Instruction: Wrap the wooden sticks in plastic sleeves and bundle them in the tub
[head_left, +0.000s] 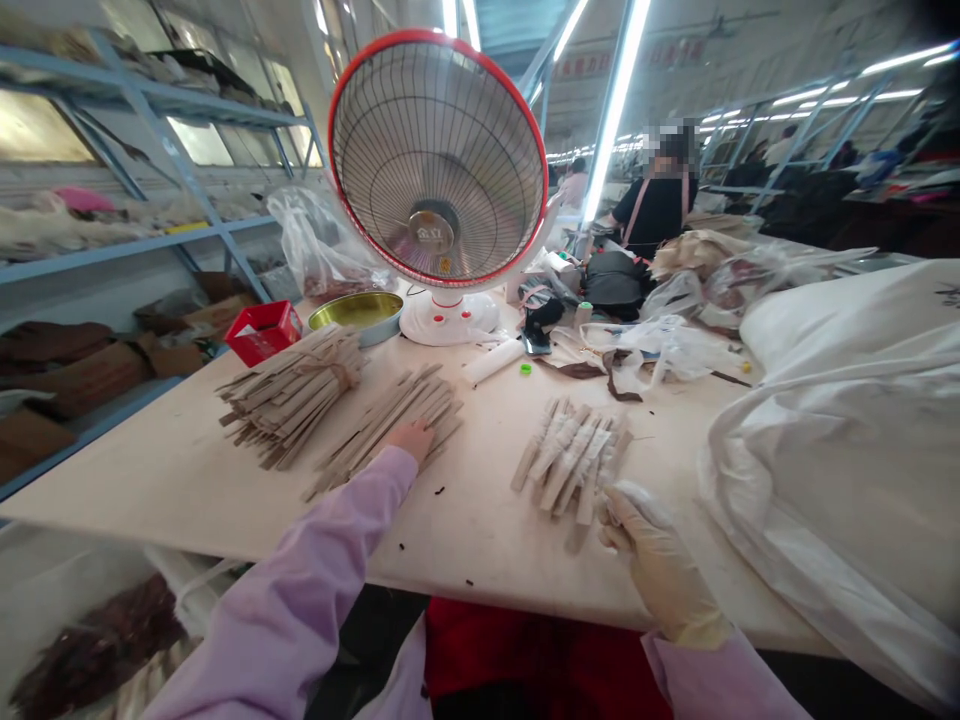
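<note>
My bare left hand (412,438) lies on a loose pile of thin beige-grey strips (375,425), its fingers curled down and closed on a strip at the pile's right side. My right hand (637,535) wears a pale glove and is closed in front of the table's right part. Whitish material shows at its fingers, but I cannot make out what it is. Just left of the glove, a smaller group of strips (574,460) lies side by side, with white patches across their middles. A thicker tied bundle of similar strips (296,395) rests farther left.
A round red-rimmed heater (439,160) stands at the table's back. Near it are a red box (262,332), a brass-coloured pan (356,312) and a white roll (493,362). A large white sack (847,450) covers the right side. Another person (656,205) is in the background.
</note>
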